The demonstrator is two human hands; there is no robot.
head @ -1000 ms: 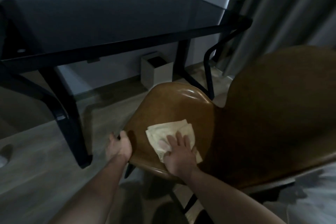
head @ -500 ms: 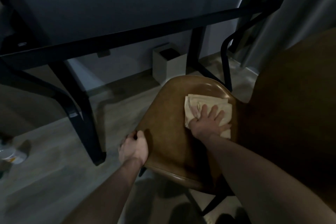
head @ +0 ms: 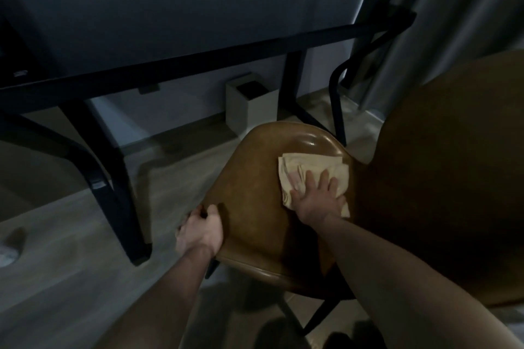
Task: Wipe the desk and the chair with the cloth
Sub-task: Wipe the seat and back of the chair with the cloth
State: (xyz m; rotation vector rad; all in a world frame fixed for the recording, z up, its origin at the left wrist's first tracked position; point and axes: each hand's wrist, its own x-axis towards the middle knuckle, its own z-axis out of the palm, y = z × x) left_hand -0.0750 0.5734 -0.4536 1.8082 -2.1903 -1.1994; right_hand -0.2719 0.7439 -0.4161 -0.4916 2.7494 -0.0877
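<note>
My right hand (head: 317, 195) lay flat, fingers spread, pressing the cloth (head: 313, 170) onto the far part of the brown chair (head: 255, 207) seat. My left hand (head: 200, 231) gripped the seat's left edge, fingers curled under it. The dark desk (head: 170, 34) stood just beyond. A white bin (head: 251, 110) sat under it near the wall, and grey curtains (head: 442, 22) hung to the right.

Glossy leather-look chair (head: 255, 193); soft cloth (head: 314, 164); glassy desk (head: 170, 25).
</note>
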